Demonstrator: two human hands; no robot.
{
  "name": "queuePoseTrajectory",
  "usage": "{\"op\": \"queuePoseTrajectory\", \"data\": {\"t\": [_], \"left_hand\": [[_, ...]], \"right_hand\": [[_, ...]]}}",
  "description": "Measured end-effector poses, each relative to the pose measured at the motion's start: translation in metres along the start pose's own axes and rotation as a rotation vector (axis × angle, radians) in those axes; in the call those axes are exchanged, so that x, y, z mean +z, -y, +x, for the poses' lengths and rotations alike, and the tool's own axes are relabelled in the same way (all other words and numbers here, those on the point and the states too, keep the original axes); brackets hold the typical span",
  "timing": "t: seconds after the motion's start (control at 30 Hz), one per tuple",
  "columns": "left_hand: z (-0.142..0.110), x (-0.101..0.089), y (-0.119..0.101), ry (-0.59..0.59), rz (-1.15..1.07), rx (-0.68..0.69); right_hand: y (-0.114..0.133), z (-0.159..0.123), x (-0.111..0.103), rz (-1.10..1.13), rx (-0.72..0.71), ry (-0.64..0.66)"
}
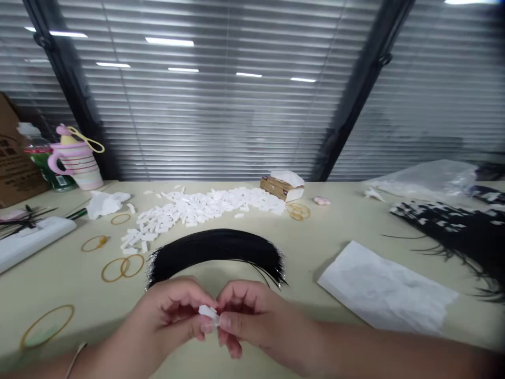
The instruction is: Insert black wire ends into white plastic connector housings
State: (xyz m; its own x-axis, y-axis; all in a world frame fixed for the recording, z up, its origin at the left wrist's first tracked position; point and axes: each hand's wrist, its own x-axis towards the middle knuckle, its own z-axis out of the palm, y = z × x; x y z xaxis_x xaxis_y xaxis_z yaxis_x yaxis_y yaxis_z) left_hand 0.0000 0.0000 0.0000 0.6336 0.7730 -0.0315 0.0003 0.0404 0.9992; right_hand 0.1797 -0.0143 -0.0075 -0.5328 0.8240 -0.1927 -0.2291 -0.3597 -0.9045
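Note:
Between my two hands, near the table's front, is a small white plastic piece [208,312]. My left hand [173,310] pinches it between thumb and fingers from the left. From the other side, my right hand [252,321] grips its right end with thumb and forefinger. Fingertips cover part of the piece, so its exact kind is unclear. Just beyond my hands lies a curved bundle of black strands [221,245] with silvery ends. Behind that spreads a pile of small white pieces [213,205].
Rubber bands [122,268] lie at the left. A small open box [282,187] stands by the pile. A white paper sheet [386,289] and black strands with white tips [453,226] occupy the right. A striped cup [81,163] and green bottle [49,163] stand back left.

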Motion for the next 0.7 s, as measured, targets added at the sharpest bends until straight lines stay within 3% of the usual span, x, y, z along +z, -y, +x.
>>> {"op": "queuePoseTrajectory", "data": {"t": [0.43,0.7], "left_hand": [[0.0014,0.001,0.0018,-0.059,0.047,-0.005],[0.0009,-0.0008,0.0052,-0.016,0.074,0.011]], "right_hand": [[0.0013,0.0006,-0.0061,0.023,0.027,0.061],[0.0026,0.0011,-0.006,0.033,0.032,0.088]]}}
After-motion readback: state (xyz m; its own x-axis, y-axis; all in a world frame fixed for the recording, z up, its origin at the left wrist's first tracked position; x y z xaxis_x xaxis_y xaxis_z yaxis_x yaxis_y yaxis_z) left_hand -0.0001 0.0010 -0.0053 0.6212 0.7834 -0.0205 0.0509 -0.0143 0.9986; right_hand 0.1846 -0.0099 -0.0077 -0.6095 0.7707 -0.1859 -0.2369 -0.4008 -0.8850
